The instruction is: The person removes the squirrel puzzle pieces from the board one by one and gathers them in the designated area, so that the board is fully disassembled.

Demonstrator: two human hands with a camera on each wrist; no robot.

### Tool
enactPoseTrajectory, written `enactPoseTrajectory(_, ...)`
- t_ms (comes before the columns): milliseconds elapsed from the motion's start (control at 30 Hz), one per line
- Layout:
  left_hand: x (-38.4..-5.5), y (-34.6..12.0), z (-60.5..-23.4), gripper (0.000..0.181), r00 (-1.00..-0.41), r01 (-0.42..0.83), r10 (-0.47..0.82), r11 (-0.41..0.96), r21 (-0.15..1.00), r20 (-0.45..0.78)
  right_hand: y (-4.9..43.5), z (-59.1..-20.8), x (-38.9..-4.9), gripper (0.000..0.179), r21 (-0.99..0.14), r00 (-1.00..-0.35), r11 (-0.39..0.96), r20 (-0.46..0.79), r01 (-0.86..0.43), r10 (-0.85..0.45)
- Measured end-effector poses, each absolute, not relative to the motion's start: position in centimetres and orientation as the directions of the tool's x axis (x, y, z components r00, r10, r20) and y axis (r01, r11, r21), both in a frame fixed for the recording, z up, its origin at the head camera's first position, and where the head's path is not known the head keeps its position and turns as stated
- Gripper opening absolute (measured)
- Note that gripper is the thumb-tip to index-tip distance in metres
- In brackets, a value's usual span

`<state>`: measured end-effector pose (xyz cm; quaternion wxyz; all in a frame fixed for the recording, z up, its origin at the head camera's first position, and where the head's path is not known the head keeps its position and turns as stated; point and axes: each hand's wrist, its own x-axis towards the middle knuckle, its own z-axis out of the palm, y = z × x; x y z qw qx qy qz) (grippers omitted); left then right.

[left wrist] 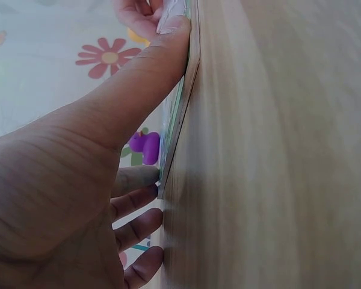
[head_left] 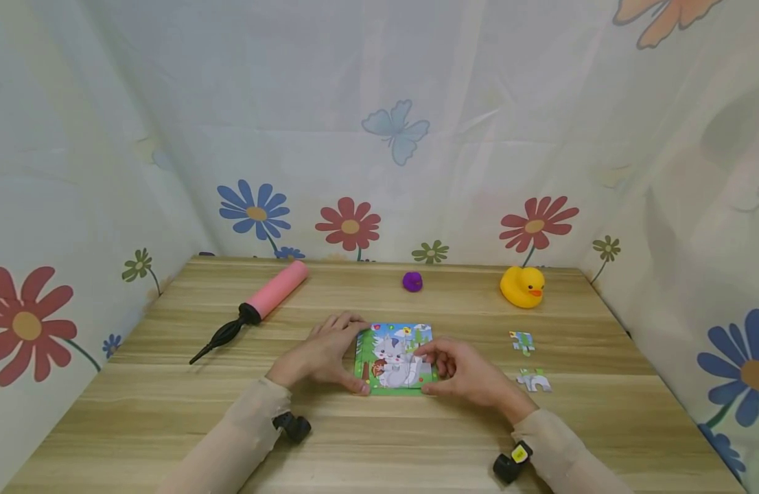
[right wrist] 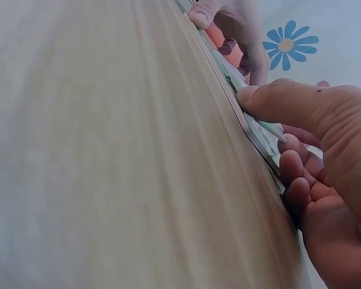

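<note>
A square jigsaw puzzle (head_left: 392, 360) with a grey cartoon squirrel lies in its thin board on the wooden table. My left hand (head_left: 324, 353) spans the puzzle's left side. Its straight thumb (left wrist: 162, 51) presses the near corner, and the index finger touches the far corner. At the right side, my right hand (head_left: 462, 370) pinches a puzzle piece (right wrist: 272, 130), which shows as a thin tilted edge in the right wrist view. The right thumb (right wrist: 271, 99) is at the board's near edge; the fingers partly hide the piece. Two loose groups of puzzle pieces (head_left: 523, 342) (head_left: 534, 379) lie farther right.
A pink hand pump (head_left: 281, 289) with a black nozzle lies at the left. Toward the back stand a small purple duck (head_left: 412, 281) and a larger yellow duck (head_left: 521, 287). A flowered curtain (head_left: 453, 171) hangs around the table's (head_left: 231, 412) back and sides.
</note>
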<state>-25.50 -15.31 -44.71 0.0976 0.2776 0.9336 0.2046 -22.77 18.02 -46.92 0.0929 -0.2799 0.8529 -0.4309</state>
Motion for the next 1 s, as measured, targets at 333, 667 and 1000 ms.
enactPoseTrajectory(333,-25.43,-15.32,-44.74,0.126,-0.829,0.478,0.555,0.767,0.428,-0.069,17.87,-47.35,-22.76,0.055,-0.787,-0.825,0.452,0.122,-0.419,-0.552)
enactPoseTrajectory(667,-25.56,-15.24,-44.82,0.128,-0.83,0.479,0.553,0.771,0.42,-0.069,17.73,-47.23,-22.76,0.054,-0.781,-0.832,0.473,0.104,-0.407,-0.544)
enactPoseTrajectory(1000,-25.49,-15.26,-44.53,0.127,-0.83,0.471,0.551,0.772,0.427,-0.081,17.91,-47.24,-22.78,0.055,-0.809,-0.835,0.437,0.115,-0.393,-0.538)
